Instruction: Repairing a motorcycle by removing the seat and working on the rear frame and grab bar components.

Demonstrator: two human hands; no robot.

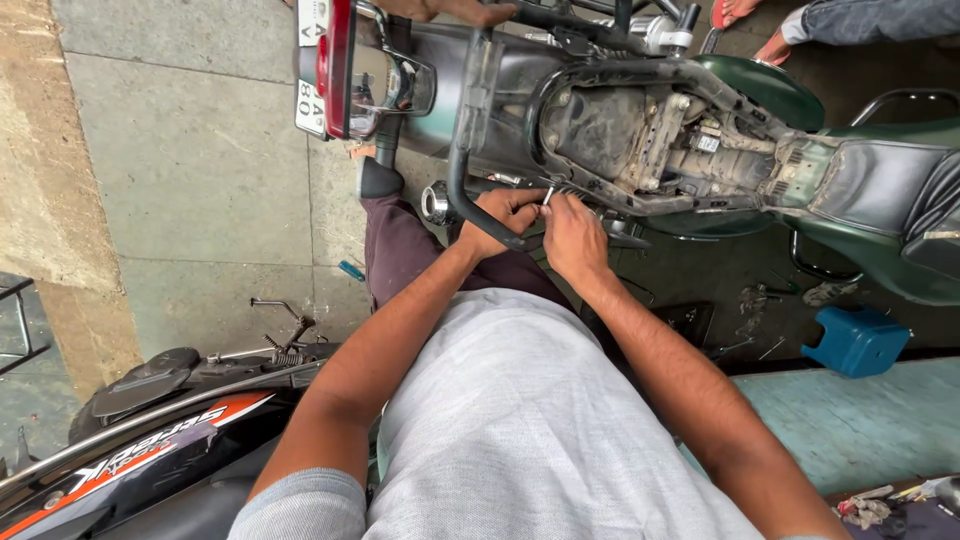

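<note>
Pinching small bolt between hands — frame-side

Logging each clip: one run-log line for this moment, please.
left hand: grips black tubular grab rail | right hand: pinches small silver metal bolt | dark green motorcycle: seat off

The person wears a light grey short-sleeved shirt and dark maroon trousers; forearms bare.

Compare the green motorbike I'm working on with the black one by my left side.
The green motorbike has its seat off, its dirty frame bare; the black motorbike is closed up. The green one is plain; the black one has orange and white stripes. Both hands touch only the green one. Both stand on paving.
</note>
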